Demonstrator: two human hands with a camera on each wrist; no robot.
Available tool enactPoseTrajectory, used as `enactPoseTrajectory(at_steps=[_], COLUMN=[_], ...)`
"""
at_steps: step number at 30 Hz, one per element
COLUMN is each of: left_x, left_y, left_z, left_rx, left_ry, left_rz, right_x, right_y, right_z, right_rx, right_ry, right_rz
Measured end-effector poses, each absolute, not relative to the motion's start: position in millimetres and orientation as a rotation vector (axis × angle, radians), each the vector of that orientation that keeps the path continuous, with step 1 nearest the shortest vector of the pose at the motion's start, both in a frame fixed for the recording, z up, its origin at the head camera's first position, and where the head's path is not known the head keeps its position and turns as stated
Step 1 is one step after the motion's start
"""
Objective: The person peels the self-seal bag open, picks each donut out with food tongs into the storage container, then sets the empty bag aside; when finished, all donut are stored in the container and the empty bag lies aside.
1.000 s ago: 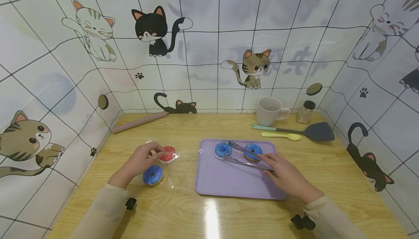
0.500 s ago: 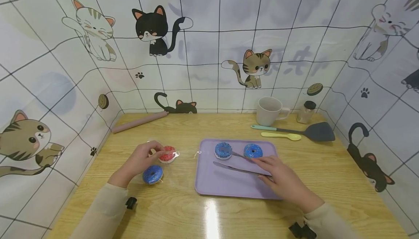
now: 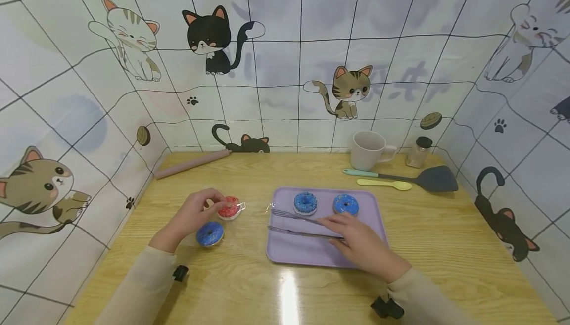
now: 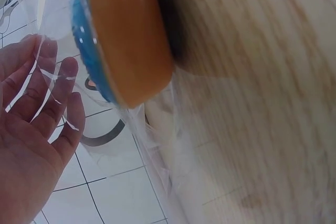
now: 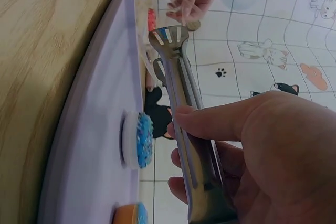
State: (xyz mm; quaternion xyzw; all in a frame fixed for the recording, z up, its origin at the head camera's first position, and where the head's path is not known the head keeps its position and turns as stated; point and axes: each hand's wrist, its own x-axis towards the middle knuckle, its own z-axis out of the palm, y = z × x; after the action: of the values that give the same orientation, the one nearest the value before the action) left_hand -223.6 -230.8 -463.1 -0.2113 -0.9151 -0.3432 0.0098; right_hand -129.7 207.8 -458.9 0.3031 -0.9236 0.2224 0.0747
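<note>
My left hand (image 3: 196, 216) pinches the edge of a clear plastic bag (image 4: 157, 166) at its thumb and fingertips. A red toy donut (image 3: 230, 209) and a blue toy donut (image 3: 210, 234) lie under the clear film beside this hand. The right hand (image 3: 362, 248) grips metal serving tongs (image 5: 191, 153), thumb on one arm and fingers on the other. Spread apart, the tong tips reach the left rim of the purple tray (image 3: 307, 255). Near the tray's back edge sit a blue donut with a white base (image 3: 305, 203) and another blue donut (image 3: 346, 205).
At the back right stand a mug (image 3: 367, 150) and a dark-lidded jar (image 3: 419, 152). In front of them lie a spatula (image 3: 436, 179) and a yellow spoon (image 3: 385, 184). A rolling pin (image 3: 192, 163) rests at the back left. Cat-printed sheeting (image 3: 276, 68) walls the table.
My right hand has moved left, carrying the tongs off the two blue donuts on the tray to its left rim. The left hand stays at the bag.
</note>
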Motion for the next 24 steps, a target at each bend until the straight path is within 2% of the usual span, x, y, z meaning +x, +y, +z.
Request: enactPoseTrajectory(at_steps=[24], left_x=[-224], left_y=[-227], left_z=[-463], left_rx=[-0.679], left_ry=[-2.863], left_rz=[-1.089], right_x=[-161], right_y=[118], right_z=[-477], right_rx=[1.182], right_ry=[-2.764], right_rz=[0.668])
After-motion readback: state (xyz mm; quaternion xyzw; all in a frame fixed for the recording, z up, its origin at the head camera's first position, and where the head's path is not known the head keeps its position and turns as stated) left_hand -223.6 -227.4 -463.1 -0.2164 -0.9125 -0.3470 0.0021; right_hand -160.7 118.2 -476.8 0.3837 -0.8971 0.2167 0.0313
